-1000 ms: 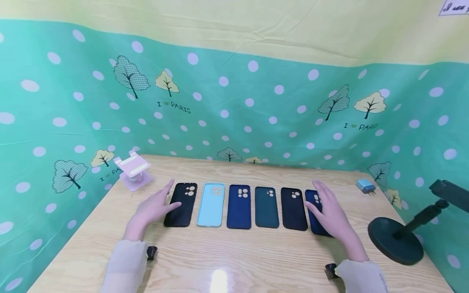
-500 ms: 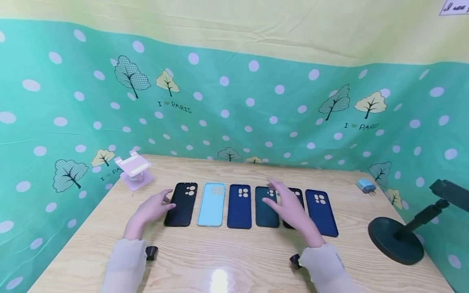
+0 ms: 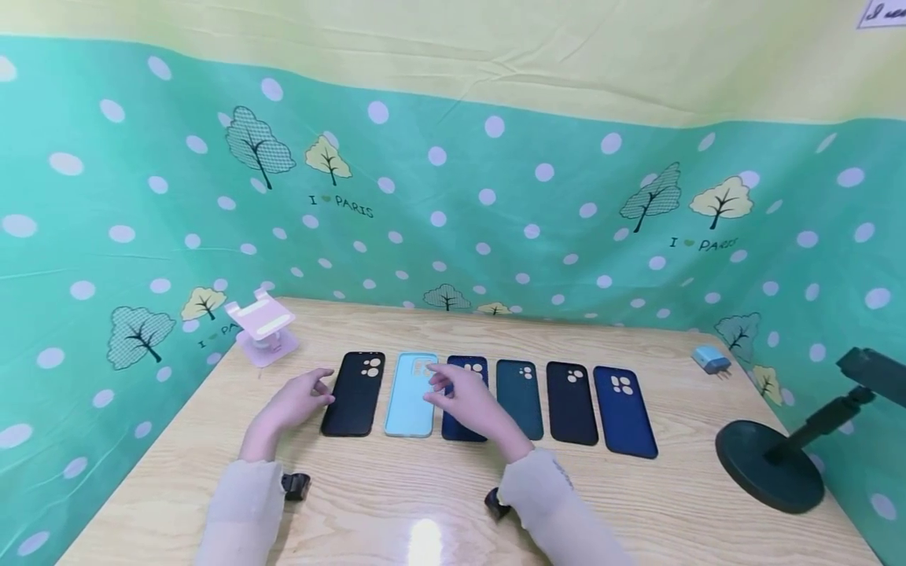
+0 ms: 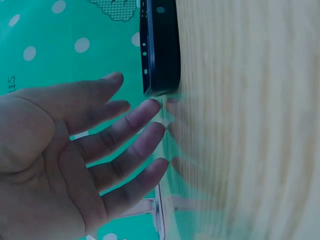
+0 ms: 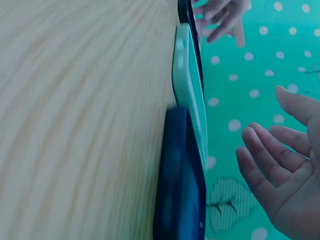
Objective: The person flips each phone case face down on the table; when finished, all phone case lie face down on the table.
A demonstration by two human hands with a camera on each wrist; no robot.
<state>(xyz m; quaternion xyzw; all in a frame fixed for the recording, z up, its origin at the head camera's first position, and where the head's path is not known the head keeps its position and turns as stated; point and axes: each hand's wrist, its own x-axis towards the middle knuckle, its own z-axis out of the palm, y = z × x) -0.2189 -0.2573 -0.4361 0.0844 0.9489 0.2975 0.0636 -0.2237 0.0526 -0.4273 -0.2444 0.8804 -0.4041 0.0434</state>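
Several phone cases lie in a row on the wooden table (image 3: 368,495). From the left come a black phone case (image 3: 355,397), a light blue one (image 3: 407,405), a dark blue one (image 3: 460,424), a dark teal one (image 3: 520,405), another black one (image 3: 572,409) and another dark blue one (image 3: 626,415). My left hand (image 3: 293,407) is beside the left black case, loosely bent, its lower fingertips at the tabletop in the left wrist view. My right hand (image 3: 467,399) hovers over the third case, partly covering it, fingertips reaching above the light blue case. Both hands hold nothing.
A pink phone stand (image 3: 263,330) is at the back left. The back right has a blue charger plug (image 3: 710,360). A black stand with a round base (image 3: 767,468) rises at the right edge. A dotted green cloth (image 3: 425,181) hangs behind the table.
My right hand has swept left from above the rightmost dark blue case to between the light blue and dark blue ones. The left hand's fingers have drawn slightly back from the black case.
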